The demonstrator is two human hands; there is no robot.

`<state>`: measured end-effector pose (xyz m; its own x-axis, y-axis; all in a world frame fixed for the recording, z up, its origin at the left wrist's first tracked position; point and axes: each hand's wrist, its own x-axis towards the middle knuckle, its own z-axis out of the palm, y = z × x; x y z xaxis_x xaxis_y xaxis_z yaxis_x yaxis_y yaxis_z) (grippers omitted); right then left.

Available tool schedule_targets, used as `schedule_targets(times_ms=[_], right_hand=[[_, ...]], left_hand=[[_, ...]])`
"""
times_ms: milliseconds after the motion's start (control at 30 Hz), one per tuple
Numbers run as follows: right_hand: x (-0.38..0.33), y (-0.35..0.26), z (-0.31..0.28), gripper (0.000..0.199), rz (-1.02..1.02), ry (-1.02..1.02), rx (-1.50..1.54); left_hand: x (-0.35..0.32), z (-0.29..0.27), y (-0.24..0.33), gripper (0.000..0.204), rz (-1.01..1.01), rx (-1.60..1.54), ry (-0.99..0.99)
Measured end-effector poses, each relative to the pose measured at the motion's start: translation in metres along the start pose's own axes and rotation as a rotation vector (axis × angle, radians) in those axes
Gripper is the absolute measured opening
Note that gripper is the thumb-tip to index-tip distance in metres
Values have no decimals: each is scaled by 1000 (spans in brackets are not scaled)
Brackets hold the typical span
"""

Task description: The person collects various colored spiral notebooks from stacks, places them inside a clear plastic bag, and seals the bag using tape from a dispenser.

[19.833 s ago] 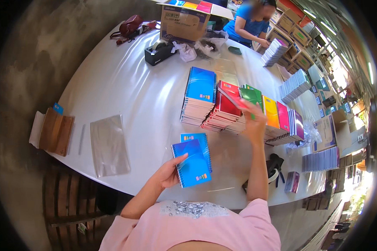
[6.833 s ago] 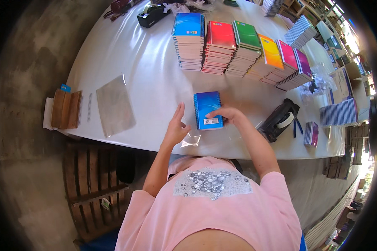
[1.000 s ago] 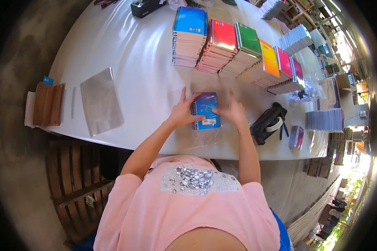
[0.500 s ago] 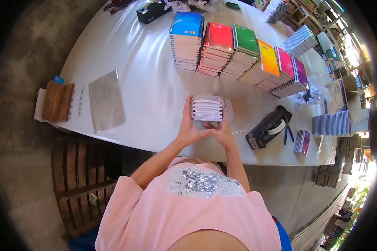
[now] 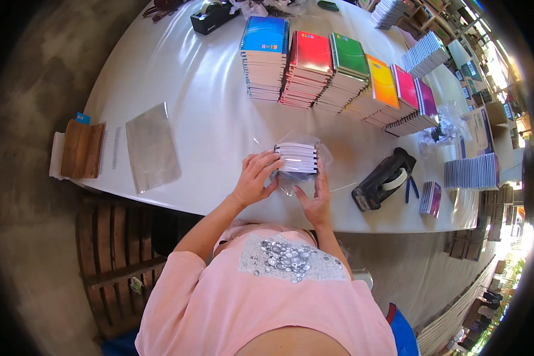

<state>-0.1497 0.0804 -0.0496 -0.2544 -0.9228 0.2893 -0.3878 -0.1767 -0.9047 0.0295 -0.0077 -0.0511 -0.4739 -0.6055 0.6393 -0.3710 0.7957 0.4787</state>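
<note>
A small stack of spiral notebooks [image 5: 298, 159] stands on edge near the front of the white table [image 5: 196, 101], inside a clear plastic bag [image 5: 323, 155]. My left hand [image 5: 254, 177] grips the stack's left side. My right hand [image 5: 315, 200] holds it from below and the near side. Both forearms come up from the lower edge, over my pink shirt.
A row of coloured notebook stacks [image 5: 338, 74] runs across the table's far side. A black tape dispenser [image 5: 383, 179] sits to the right, a pile of clear bags [image 5: 152, 146] to the left, brown covers [image 5: 80, 149] at the left edge. More notebook piles [image 5: 470, 172] lie far right.
One second ago the blue-covered stack lay flat under both hands. It has been tipped up on edge and now sits within the clear bag, held by both hands.
</note>
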Motion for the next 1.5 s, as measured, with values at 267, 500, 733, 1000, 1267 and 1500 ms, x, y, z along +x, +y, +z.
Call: schedule_targets(times_ms=[267, 500, 733, 1000, 1267, 1500], right_hand=[[15, -24, -4, 59, -122, 21, -199], [38, -42, -13, 53, -203, -180, -407], [38, -39, -15, 51, -313, -171, -655], [35, -37, -13, 49, -339, -164, -800], [34, -39, -12, 48, -310, -146, -803], [33, -44, -13, 51, -302, -167, -804]], left_hand=[[46, -38, -11, 71, 212, 33, -473], [59, -49, -13, 77, 258, 14, -646], [64, -53, -25, 72, 285, -189, -636], [131, 0, -49, 29, -503, -824, -871], [156, -43, -37, 25, -105, -532, -106], [89, -57, -27, 53, 388, -19, -644]])
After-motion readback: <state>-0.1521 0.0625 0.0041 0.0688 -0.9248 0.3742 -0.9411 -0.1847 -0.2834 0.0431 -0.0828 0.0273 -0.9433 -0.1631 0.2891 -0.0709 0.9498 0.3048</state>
